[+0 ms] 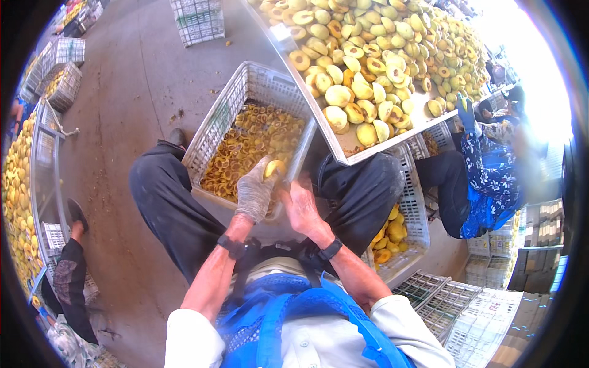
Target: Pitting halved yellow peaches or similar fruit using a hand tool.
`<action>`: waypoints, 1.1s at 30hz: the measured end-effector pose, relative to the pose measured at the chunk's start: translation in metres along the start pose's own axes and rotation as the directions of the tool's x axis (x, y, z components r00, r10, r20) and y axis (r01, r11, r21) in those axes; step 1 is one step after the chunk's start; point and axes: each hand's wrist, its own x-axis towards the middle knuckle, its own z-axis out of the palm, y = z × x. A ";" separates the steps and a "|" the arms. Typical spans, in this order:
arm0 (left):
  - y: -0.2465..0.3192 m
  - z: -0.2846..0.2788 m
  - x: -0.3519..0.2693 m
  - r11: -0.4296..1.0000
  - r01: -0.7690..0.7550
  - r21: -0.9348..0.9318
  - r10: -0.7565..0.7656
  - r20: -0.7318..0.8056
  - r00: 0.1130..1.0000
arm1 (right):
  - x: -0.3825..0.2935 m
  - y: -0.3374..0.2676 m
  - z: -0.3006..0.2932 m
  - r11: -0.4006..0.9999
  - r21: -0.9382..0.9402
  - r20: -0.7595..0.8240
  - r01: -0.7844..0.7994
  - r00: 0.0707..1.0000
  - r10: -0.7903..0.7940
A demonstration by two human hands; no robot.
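My left hand (256, 188), in a grey knitted glove, grips a yellow peach half (274, 169) above a white plastic crate (215, 120). Inside that crate lies a layer of ring-shaped peach scraps with brown centres (251, 145). Close beside the fruit is my bare right hand (301, 204), its fingers curled and blurred. Whether it holds a small tool cannot be made out. Both hands are between my knees, over the crate's near end.
A metal-edged table (338, 154) heaped with halved peaches (363, 92) stands ahead on the right. By my right leg a crate (416, 216) holds peach pieces (391, 232). A co-worker in a floral sleeve (487, 156) sits at right. Another peach-laden table (34, 184) stands left.
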 end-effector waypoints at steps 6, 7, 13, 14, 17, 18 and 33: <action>-0.020 -0.001 0.005 0.993 -0.089 0.081 0.088 0.017 0.996 | -0.001 -0.003 0.003 0.996 -0.066 0.088 -0.064 0.994 0.070; -0.017 -0.003 0.007 0.993 -0.089 0.078 0.088 0.018 0.996 | -0.001 0.000 0.003 0.996 0.010 0.093 -0.094 0.991 0.092; -0.011 -0.020 0.009 0.974 0.153 -0.169 -0.106 0.256 0.961 | 0.005 0.003 -0.011 0.968 0.165 0.292 -0.189 0.947 0.135; -0.016 -0.021 0.009 0.973 0.153 -0.171 -0.106 0.255 0.961 | 0.005 0.004 -0.010 0.968 0.163 0.293 -0.188 0.947 0.135; -0.030 -0.021 0.011 0.939 0.163 -0.302 -0.060 0.322 0.945 | 0.004 0.007 -0.012 0.956 0.259 0.262 -0.136 0.963 0.066; -0.032 -0.021 0.013 0.936 0.181 -0.303 -0.069 0.347 0.935 | 0.005 0.004 -0.015 0.915 0.312 0.361 -0.256 0.923 0.135; -0.039 -0.018 0.011 0.862 0.284 -0.420 -0.095 0.417 0.904 | -0.002 -0.002 -0.020 0.073 0.574 0.770 -0.815 0.569 0.289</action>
